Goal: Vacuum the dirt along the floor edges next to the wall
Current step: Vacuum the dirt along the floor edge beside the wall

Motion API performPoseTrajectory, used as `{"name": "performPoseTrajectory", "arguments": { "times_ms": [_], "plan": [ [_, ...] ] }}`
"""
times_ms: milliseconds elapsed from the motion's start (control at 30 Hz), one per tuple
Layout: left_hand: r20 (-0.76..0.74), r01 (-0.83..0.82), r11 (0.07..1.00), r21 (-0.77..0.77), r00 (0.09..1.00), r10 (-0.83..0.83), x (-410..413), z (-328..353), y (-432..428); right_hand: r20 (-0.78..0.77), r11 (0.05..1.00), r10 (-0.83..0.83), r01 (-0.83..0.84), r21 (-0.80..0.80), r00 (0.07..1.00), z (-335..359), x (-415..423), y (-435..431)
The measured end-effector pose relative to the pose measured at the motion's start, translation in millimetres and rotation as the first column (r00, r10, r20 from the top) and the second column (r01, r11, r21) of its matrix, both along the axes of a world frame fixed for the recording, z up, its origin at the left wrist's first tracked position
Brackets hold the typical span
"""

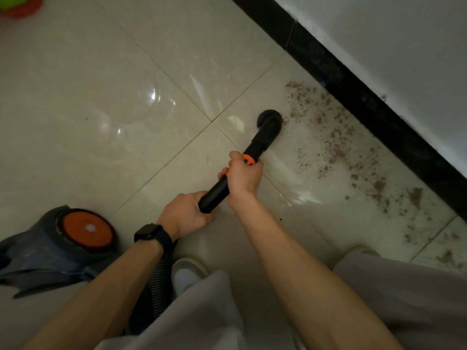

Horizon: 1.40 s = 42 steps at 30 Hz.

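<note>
both hands on the vacuum tube (214, 195), its nozzle (269, 121) at the edge of the dirt (336, 147) by the wall (379, 34).

the pale tiled floor (101, 84) meets the white wall along a black skirting strip (353, 97), and brown dirt lies scattered in a band on the tiles just beside that strip. the grey vacuum body (50, 248) with its orange round cap sits low on the left, near the left arm, and a ribbed hose (159, 281) runs under the left wrist. the black tube slants from the hands toward the wall. the right hand (243, 175) is curled round the tube at its orange collar, ahead of the left hand (184, 213), which grips the tube's rear end. the nozzle lies beyond the right hand, down at the floor, touching the near fringe of the dirt. a black watch (151, 234) is on the left wrist.
</note>
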State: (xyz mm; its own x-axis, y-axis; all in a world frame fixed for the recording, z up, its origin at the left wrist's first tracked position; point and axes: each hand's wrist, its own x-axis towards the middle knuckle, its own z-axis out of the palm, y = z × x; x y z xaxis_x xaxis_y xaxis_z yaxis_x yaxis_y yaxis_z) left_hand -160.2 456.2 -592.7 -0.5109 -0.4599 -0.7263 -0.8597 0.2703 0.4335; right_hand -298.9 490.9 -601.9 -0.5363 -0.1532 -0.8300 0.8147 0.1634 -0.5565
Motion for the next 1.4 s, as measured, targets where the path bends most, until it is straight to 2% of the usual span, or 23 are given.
{"name": "performPoseTrajectory", "arguments": {
  "times_ms": [500, 867, 1233, 1400],
  "plan": [
    [-0.022, 0.113, 0.99, -0.086, 0.993, -0.116, -35, -6, 2, -0.002, 0.995, -0.078, 0.077, -0.06, 0.997, -6, -33, 3],
    [-0.065, 0.13, 0.977, -0.17, 0.988, -0.142, -83, -17, -19, -0.011, 0.995, -0.052, 0.051, -0.091, 0.999, -7, -84, -21],
    [-0.101, 0.172, 0.975, -0.141, 0.977, -0.187, -116, -21, -42, -0.027, 0.99, -0.11, 0.107, -0.089, 0.994, -8, -113, -35],
    [-0.111, 0.18, 0.966, -0.186, 0.973, -0.203, -127, -21, -55, -0.031, 0.99, -0.121, 0.119, -0.076, 0.992, -8, -126, -47]
  ]
}}
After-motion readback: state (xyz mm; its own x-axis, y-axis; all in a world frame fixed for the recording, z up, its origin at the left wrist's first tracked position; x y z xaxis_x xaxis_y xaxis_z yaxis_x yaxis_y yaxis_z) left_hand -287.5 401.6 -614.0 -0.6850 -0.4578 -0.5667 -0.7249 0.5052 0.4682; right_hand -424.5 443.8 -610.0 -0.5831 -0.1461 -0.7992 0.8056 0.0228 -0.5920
